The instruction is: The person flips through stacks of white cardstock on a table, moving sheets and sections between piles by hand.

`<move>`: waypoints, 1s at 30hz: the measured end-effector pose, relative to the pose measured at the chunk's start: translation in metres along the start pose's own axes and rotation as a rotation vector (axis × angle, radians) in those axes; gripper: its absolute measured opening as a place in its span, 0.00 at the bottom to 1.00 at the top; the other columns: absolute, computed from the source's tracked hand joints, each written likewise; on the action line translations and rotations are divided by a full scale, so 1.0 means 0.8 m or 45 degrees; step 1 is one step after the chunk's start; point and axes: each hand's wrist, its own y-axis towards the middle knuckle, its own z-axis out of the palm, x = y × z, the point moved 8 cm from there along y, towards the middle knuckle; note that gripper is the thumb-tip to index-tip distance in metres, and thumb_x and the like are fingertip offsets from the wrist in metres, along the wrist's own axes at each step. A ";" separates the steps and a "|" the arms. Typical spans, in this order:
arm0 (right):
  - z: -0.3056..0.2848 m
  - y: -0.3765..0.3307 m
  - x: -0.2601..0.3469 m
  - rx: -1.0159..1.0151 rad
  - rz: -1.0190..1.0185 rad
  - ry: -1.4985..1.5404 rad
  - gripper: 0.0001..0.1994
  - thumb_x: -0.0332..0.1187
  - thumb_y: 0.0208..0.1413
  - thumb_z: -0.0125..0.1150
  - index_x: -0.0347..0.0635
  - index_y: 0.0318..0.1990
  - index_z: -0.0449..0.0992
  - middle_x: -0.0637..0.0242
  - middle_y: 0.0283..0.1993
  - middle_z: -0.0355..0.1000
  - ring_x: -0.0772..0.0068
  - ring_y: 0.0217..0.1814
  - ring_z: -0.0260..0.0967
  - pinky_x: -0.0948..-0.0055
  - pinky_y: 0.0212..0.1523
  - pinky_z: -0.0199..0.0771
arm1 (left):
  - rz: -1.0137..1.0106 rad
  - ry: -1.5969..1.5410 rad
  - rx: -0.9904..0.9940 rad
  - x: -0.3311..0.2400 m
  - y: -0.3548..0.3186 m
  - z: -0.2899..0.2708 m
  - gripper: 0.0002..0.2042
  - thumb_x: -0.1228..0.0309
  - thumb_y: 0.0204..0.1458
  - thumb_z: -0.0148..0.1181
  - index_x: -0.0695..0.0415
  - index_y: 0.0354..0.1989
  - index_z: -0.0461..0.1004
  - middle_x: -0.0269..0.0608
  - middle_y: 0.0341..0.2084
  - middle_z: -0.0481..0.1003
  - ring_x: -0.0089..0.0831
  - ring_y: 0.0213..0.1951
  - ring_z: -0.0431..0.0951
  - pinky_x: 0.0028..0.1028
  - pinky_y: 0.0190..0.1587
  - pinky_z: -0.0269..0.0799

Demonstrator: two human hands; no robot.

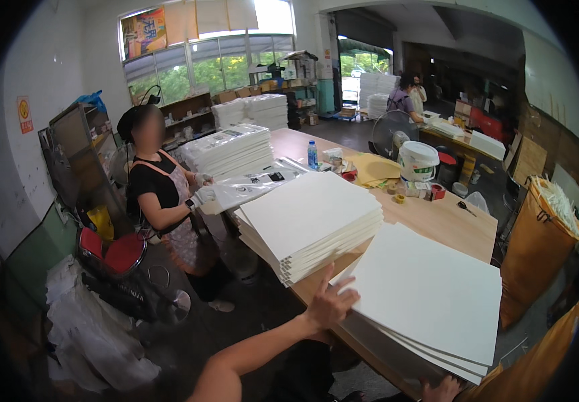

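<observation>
A short stack of large white boards (430,295) lies on the near right part of the table, its sheets slightly fanned at the near edge. My left hand (333,305) is at the left edge of this stack, index finger pointing up and the fingers apart, gripping nothing that I can see. At the bottom of the picture my right hand (441,390) is by the near edge of the boards, partly cut off, and its grip is hidden. Just beyond my left hand stands a taller pile of white boards (316,214), its layers unevenly stacked.
Across the table (470,231), a gloved co-worker (162,194) handles a clear plastic bag (256,187) beside wrapped stacks (229,151). A white bucket (418,161), a blue bottle (312,154), tape rolls (400,199) and keys (465,208) sit farther back. An orange sack (537,248) stands right.
</observation>
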 end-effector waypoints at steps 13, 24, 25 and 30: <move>0.024 -0.006 -0.024 -0.042 -0.071 0.223 0.37 0.55 0.50 0.70 0.29 0.56 0.75 0.34 0.55 0.71 0.27 0.64 0.60 0.32 0.69 0.48 | -1.132 -1.383 -0.034 -0.068 -0.185 -0.018 0.46 0.43 0.57 0.66 0.61 0.75 0.53 0.53 0.73 0.57 0.48 0.71 0.63 0.46 0.70 0.63; 0.008 0.011 -0.035 -0.012 -0.224 0.458 0.35 0.55 0.64 0.60 0.27 0.62 0.71 0.37 0.65 0.68 0.33 0.68 0.62 0.43 0.70 0.57 | -1.496 -2.841 0.576 -0.041 -0.088 0.090 0.45 0.38 0.61 0.55 0.62 0.75 0.54 0.53 0.66 0.67 0.40 0.64 0.73 0.38 0.65 0.71; -0.008 0.010 -0.014 -0.009 -0.197 0.558 0.33 0.50 0.63 0.62 0.23 0.60 0.73 0.33 0.65 0.67 0.30 0.68 0.60 0.43 0.72 0.54 | -1.487 -2.851 0.537 -0.031 -0.086 0.090 0.45 0.39 0.60 0.57 0.62 0.75 0.53 0.53 0.67 0.67 0.39 0.64 0.73 0.38 0.65 0.72; -0.019 0.017 -0.005 0.148 0.011 0.615 0.34 0.51 0.67 0.57 0.24 0.65 0.68 0.35 0.67 0.63 0.37 0.66 0.60 0.46 0.70 0.54 | -1.388 -2.555 0.781 -0.017 -0.070 0.109 0.32 0.61 0.63 0.61 0.65 0.71 0.59 0.48 0.59 0.73 0.34 0.60 0.74 0.34 0.63 0.71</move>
